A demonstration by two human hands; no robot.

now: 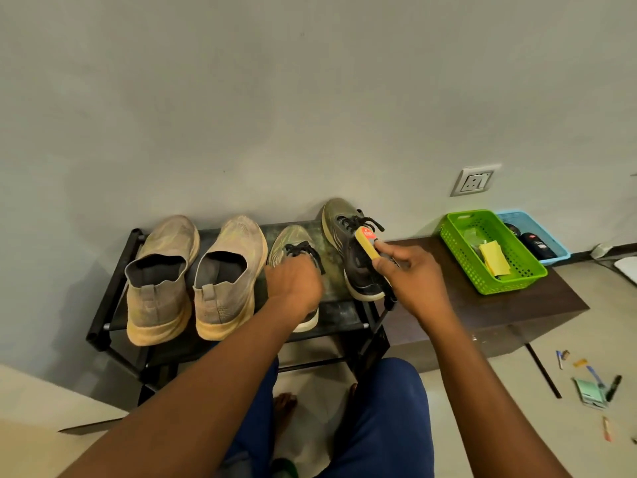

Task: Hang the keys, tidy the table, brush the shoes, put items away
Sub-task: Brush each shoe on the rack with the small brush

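While the shoe rack (113, 288) carries four shoes side by side, the right hand (410, 281) pinches a yellow brush (367, 244) against the lifted right sneaker (348, 243), which runs heel-near, toe to the wall. Left hand (293, 284) curls over the other sneaker (287, 241), steadying it. Next stroke, I'd judge, runs along the shoe's length

I see the left hand (293, 288) gripping the olive laced shoe (293, 243) on the black rack (113, 270). The right hand (413, 281) holds a yellow brush (365, 244) against its twin (348, 236) at the rack's right edge.
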